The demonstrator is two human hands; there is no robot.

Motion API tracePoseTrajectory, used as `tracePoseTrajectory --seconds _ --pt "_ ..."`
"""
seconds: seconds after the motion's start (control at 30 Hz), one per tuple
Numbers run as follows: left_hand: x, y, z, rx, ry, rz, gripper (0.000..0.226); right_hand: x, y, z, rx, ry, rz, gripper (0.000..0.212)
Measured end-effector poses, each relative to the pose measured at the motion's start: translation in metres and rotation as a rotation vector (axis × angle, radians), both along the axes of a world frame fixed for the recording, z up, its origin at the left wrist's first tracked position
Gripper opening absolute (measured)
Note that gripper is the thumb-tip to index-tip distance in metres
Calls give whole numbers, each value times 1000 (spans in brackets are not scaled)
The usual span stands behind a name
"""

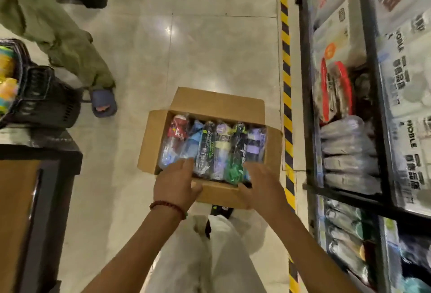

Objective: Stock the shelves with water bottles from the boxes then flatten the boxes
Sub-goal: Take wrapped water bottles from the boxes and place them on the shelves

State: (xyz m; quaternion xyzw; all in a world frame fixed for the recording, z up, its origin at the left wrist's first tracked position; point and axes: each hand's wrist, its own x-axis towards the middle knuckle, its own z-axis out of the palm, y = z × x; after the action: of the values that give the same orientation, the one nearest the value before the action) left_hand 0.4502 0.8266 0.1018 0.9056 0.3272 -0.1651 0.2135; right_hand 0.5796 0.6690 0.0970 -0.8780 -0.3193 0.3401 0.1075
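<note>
I reach my left hand [176, 181] and right hand [261, 184], fingers loosely spread and holding nothing, over the open box [219, 101] to lift wrapped bottles [214, 148] for the shelf [345, 190]

A shop aisle: black shelving [373, 96] along the right of the frame holds packaged goods, hazard-striped tape [286, 78] edges the tiled floor [198, 36], and a shopping basket [39, 96] sits at left.

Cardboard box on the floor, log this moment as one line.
cardboard box: open, on floor | bottles: wrapped, lying inside | left hand: open, over near edge | right hand: open, over near edge | shelves: right
</note>
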Motion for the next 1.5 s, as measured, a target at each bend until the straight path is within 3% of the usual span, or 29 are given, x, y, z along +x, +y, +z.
tracePoseTrajectory --seconds 0.1,0.3,0.6,0.83,1.03,1.13,1.37,1.5 --pt "27 20 -59 -11 66 40 48 19 23 -55 -21 86 -82 41" --pt "26 64 -195 -107 96 171 74 33 49 -194 -111 239 -276 53" --pt "-5 125 -341 -10 214 308 95 24 65 -336 -216 189 -539 98" --pt "0 124 -366 179 266 288 98 30 71 -368 -230 81 -764 104" --pt "11 138 -363 205 314 355 79 47 79 -372 -303 20 -838 94" --pt "16 135 -362 170 395 393 77 49 76 -371 -329 16 -800 92" --pt "23 114 -369 -97 258 726 72 34 84 -376 -233 64 -850 102" --pt "19 120 -370 -197 246 765 76 26 79 -382 -193 50 -852 111"
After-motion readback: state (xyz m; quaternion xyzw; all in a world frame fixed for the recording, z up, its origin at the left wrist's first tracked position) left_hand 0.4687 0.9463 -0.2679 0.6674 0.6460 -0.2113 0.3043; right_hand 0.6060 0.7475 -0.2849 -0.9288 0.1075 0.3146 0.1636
